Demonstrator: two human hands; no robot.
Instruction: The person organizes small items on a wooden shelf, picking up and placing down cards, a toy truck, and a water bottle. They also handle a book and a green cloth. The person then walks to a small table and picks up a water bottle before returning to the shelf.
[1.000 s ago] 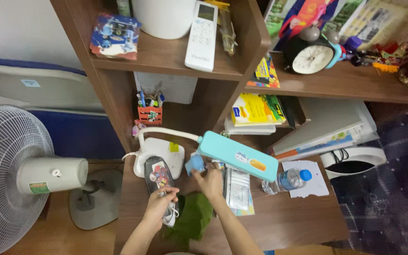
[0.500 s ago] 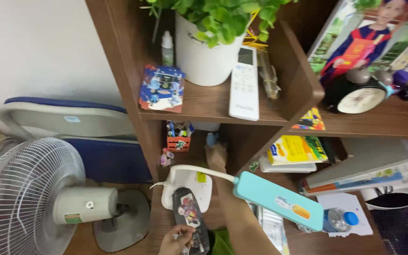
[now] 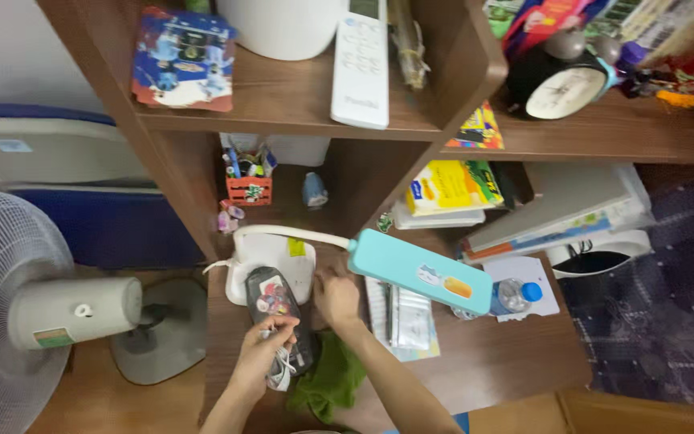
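My left hand (image 3: 271,344) grips the near end of a black pencil case (image 3: 269,296) covered in stickers, together with something small and white. The case lies on the brown desk (image 3: 483,362) against the white lamp base (image 3: 276,249). My right hand (image 3: 336,296) rests on the desk just right of the case, under the lamp's white arm, with nothing in it. A green cloth (image 3: 329,379) lies below both hands. A small blue object (image 3: 313,191) stands at the back of the shelf nook, beside an orange pen holder (image 3: 248,190).
The lamp's turquoise head (image 3: 421,270) hangs over booklets (image 3: 408,318) and a water bottle (image 3: 513,296). A white fan (image 3: 38,309) stands left of the desk. On the shelves are a white remote (image 3: 361,68), an alarm clock (image 3: 557,83) and books (image 3: 450,190).
My right hand carried the small blue object up into the shelf nook, left it there and came back down to the desk. My left hand kept hold of the pencil case.
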